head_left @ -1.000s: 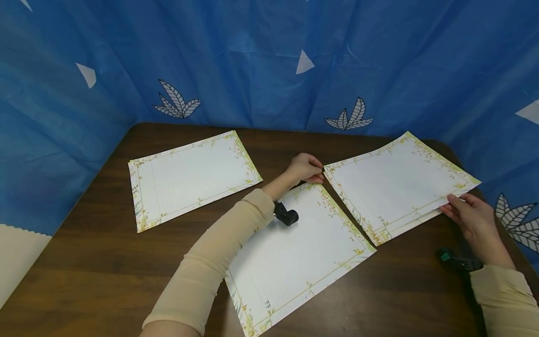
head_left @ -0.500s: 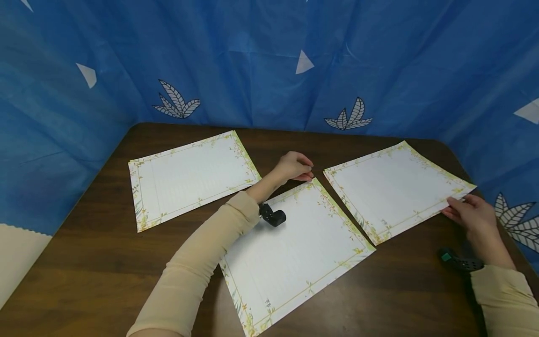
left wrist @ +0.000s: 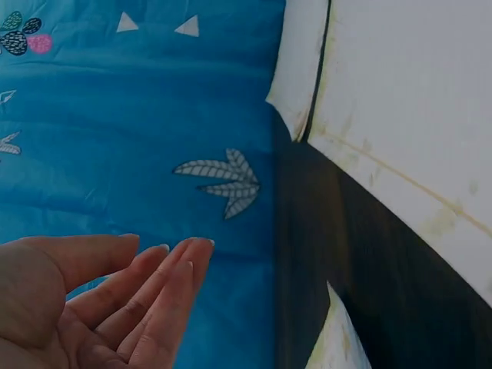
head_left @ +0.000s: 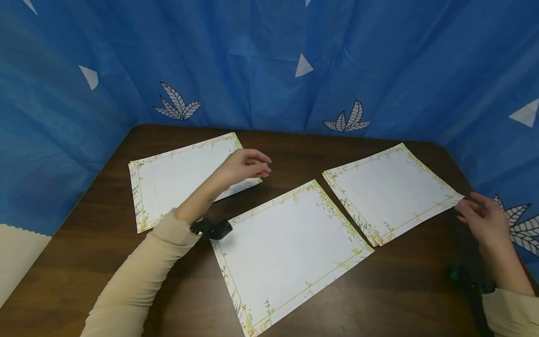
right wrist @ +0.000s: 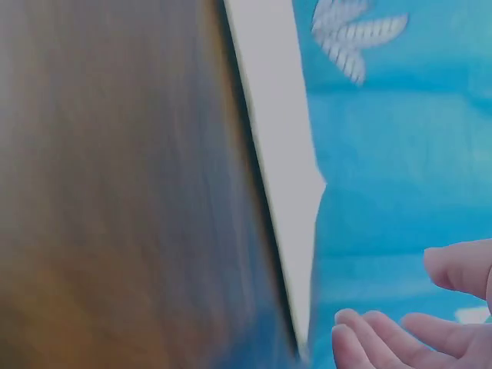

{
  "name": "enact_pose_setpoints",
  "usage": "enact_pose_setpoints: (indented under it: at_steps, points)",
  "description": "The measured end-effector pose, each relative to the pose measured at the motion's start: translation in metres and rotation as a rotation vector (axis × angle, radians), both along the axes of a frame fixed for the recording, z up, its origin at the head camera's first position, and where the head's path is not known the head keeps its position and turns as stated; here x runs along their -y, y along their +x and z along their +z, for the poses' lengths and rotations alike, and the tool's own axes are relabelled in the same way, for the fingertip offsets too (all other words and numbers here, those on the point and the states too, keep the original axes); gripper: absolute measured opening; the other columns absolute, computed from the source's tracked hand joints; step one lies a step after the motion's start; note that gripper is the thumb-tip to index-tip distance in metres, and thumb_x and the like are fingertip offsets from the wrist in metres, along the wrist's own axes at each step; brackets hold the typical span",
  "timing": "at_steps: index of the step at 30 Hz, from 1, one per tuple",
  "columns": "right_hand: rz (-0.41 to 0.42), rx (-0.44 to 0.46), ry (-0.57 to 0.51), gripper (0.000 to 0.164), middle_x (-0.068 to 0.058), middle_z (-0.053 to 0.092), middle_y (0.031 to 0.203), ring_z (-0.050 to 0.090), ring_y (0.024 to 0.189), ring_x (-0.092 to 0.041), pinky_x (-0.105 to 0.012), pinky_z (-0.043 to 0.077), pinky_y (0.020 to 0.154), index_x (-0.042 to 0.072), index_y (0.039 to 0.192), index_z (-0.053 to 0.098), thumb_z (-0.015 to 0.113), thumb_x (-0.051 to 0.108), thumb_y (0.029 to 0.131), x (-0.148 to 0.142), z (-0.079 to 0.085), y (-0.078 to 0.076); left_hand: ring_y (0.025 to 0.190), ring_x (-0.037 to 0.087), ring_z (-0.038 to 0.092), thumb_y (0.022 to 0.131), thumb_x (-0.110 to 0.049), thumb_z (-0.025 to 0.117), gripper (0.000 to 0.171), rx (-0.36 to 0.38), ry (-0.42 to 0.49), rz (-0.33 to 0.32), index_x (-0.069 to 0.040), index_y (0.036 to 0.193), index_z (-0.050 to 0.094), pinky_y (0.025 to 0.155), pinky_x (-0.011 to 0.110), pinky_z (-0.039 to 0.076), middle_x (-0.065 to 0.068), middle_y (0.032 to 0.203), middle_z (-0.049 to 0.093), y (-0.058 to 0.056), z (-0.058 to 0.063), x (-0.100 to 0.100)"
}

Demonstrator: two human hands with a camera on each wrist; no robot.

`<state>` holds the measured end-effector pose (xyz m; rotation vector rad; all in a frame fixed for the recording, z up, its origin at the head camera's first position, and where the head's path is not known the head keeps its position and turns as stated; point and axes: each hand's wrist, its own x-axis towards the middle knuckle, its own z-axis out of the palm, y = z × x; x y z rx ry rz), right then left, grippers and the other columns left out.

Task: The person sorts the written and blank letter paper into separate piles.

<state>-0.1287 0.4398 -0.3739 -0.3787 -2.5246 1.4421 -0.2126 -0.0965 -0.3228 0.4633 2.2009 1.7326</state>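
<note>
Three lots of white paper with a floral border lie on the table. My left hand (head_left: 246, 167) is over the right end of the left paper stack (head_left: 181, 173), fingers loosely bent and holding nothing; the left wrist view shows the same hand (left wrist: 138, 300) with thumb and fingers apart. Below and right of it lies the middle paper (head_left: 290, 257), flat and askew. My right hand (head_left: 484, 217) is at the right corner of the right paper stack (head_left: 396, 192). In the right wrist view that hand (right wrist: 415, 330) has its thumb and fingers spread, with the paper's edge (right wrist: 280, 177) just beyond them.
The dark wooden table (head_left: 337, 304) shows around the papers. Behind it and on both sides hangs a blue curtain (head_left: 261, 61) printed with white leaves and triangles. A black wrist camera (head_left: 214, 229) sits on the left forearm.
My left hand has moved left, away from the middle paper's top corner to above the left stack. My right hand has released the right stack's corner, which has come down, and drawn slightly right.
</note>
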Motion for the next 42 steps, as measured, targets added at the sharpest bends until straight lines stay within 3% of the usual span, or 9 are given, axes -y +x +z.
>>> enact_pose_setpoints:
  at_steps: [4,7,10,16,19,24,31,36,42]
  points:
    - [0.088,-0.078,-0.157,0.059,0.021,0.05,0.099,0.052,0.086,0.012,-0.005,0.042,0.072,0.005,0.147,0.025,0.053,0.009,0.095,0.017,-0.002,0.026,0.098,0.033,0.061,0.094,-0.007,0.056,0.029,-0.053,-0.068,0.022,0.008,0.119,0.057,0.084,0.035,0.049,0.025,0.106,0.063,0.029,0.0,0.043]
    - [0.153,-0.055,-0.115,0.058,0.024,0.048,0.109,0.047,0.095,0.015,-0.004,0.035,0.083,0.008,0.149,0.022,0.05,0.011,0.097,0.04,0.001,0.046,0.104,0.035,0.058,0.095,-0.009,0.056,0.033,-0.052,-0.093,0.037,0.009,0.122,0.055,0.085,0.03,0.048,0.026,0.113,0.06,0.051,-0.008,0.071]
    - [0.241,-0.017,-0.052,0.057,0.028,0.046,0.115,0.045,0.1,0.017,-0.005,0.032,0.084,0.009,0.149,0.02,0.047,0.012,0.099,0.059,0.001,0.061,0.108,0.035,0.056,0.095,-0.01,0.056,0.036,-0.063,-0.127,0.054,0.011,0.124,0.052,0.085,0.023,0.047,0.026,0.119,0.056,0.072,-0.019,0.093]
    - [0.39,0.0,0.023,0.054,0.029,0.046,0.119,0.046,0.105,0.015,-0.007,0.036,0.079,0.006,0.149,0.02,0.043,0.005,0.1,0.084,-0.005,0.081,0.11,0.028,0.056,0.097,-0.011,0.053,0.039,-0.046,-0.12,0.063,0.011,0.128,0.048,0.086,0.022,0.046,0.025,0.125,0.053,0.102,-0.033,0.113]
    - [0.434,0.002,0.002,0.053,0.026,0.049,0.12,0.047,0.107,0.012,-0.007,0.038,0.079,-0.001,0.147,0.02,0.043,0.002,0.099,0.094,-0.009,0.085,0.109,0.023,0.057,0.097,-0.009,0.052,0.041,0.02,-0.051,0.045,0.014,0.129,0.044,0.088,0.025,0.046,0.029,0.126,0.05,0.107,-0.04,0.115]
    - [0.523,0.082,-0.124,0.049,0.018,0.056,0.12,0.053,0.106,0.004,-0.013,0.044,0.081,-0.006,0.145,0.02,0.04,0.005,0.101,0.104,-0.009,0.086,0.104,0.02,0.06,0.098,-0.006,0.049,0.04,0.096,0.05,0.028,0.02,0.128,0.04,0.087,0.03,0.046,0.035,0.123,0.048,0.106,-0.05,0.117]
    - [0.651,0.098,-0.302,0.042,0.004,0.059,0.123,0.056,0.11,-0.008,-0.022,0.047,0.084,-0.005,0.143,0.026,0.033,0.004,0.103,0.11,-0.009,0.084,0.1,0.023,0.062,0.099,-0.01,0.049,0.042,0.183,0.071,0.05,0.018,0.129,0.041,0.083,0.033,0.049,0.03,0.118,0.055,0.105,-0.055,0.12]
    - [0.684,0.082,-0.385,0.041,0.0,0.058,0.124,0.056,0.111,-0.011,-0.024,0.047,0.085,-0.002,0.143,0.029,0.031,0.0,0.102,0.115,-0.013,0.085,0.098,0.022,0.063,0.098,-0.011,0.051,0.044,0.223,0.064,0.024,0.017,0.13,0.04,0.082,0.034,0.05,0.026,0.117,0.057,0.106,-0.054,0.12]
    - [0.654,0.12,-0.381,0.04,0.0,0.059,0.124,0.056,0.111,-0.011,-0.025,0.047,0.085,-0.006,0.141,0.028,0.033,0.004,0.103,0.121,-0.011,0.087,0.098,0.02,0.063,0.095,-0.006,0.055,0.045,0.234,0.088,-0.023,0.019,0.129,0.039,0.082,0.034,0.05,0.021,0.115,0.06,0.106,-0.055,0.119]
